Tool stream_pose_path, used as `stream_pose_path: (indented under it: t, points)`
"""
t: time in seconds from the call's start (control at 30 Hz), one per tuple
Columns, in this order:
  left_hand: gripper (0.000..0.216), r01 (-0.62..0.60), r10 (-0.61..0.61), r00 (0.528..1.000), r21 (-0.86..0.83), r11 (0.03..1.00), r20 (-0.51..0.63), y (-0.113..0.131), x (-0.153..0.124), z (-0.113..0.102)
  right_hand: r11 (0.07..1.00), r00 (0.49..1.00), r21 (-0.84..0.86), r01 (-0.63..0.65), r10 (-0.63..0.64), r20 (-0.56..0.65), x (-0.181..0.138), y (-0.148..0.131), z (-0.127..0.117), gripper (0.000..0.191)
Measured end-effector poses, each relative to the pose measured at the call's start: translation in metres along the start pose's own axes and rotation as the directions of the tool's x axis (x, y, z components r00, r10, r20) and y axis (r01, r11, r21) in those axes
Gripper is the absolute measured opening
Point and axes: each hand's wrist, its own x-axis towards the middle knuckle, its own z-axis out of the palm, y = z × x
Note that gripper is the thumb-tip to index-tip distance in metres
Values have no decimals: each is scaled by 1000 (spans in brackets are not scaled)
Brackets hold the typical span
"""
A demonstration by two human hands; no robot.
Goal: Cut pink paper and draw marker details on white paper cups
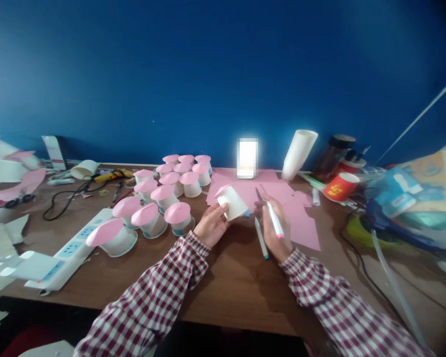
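Tilted in my left hand is a white paper cup with a pink paper piece at its far end. The fingers close round its near side. My right hand is closed round a white marker with a pink end. A white marker with a blue end shows along the left side of that hand; whether the hand grips it or it rests on the table I cannot tell. Left of my left hand, several upturned paper cups topped with pink paper discs stand in rows.
Pink paper sheets lie under and beyond my right hand, near a lit phone screen. A stack of white cups leans by the blue wall. A power strip lies left; a red cup and plastic bag are right.
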Motion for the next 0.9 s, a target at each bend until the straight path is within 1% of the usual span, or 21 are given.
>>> stream_pose_path:
  t: [0.07, 0.23, 0.33, 0.47, 0.57, 0.63, 0.73, 0.8, 0.83, 0.9]
  points:
    - [34, -6, 7, 1000, -22, 1000, 12, -1, 1, -1, 1000, 1000, -11, 16, -16, 24, -1, 0, 1, 34]
    - [35, 31, -29, 999, -52, 998, 36, -1, 0, 4, 990, 988, -45, 133, -129, 90, -4, -7, 2, 29]
    - [37, 29, -26, 999, -68, 997, 35, 0, -1, 7, 980, 978, -65, 188, -181, 107, -4, -11, 2, 28]
    - [35, 34, -33, 999, -62, 997, 24, 0, 0, 7, 951, 954, -113, 288, -276, 117, -2, -12, 3, 25]
    - [37, 55, -56, 998, -53, 997, -3, -3, 1, 5, 932, 933, -108, 345, -327, 152, -2, -11, 4, 26]
    - [40, 34, -34, 999, -41, 999, 3, -5, 2, 4, 917, 911, -90, 389, -369, 185, -2, -11, 5, 28]
    - [42, -51, 51, 997, 1, 999, 50, -8, 1, 2, 893, 879, -70, 445, -421, 225, -4, -13, 5, 29]
    - [43, -91, 90, 994, 19, 996, 63, -7, 0, 1, 903, 894, -83, 422, -399, 202, -7, -14, 4, 28]
    - [43, -92, 91, 994, 21, 996, 58, -7, 0, 1, 918, 913, -89, 388, -369, 172, -8, -15, 3, 28]
    - [40, -56, 55, 998, 19, 998, 33, -6, 0, 0, 951, 953, -92, 296, -286, 104, -9, -15, 1, 29]
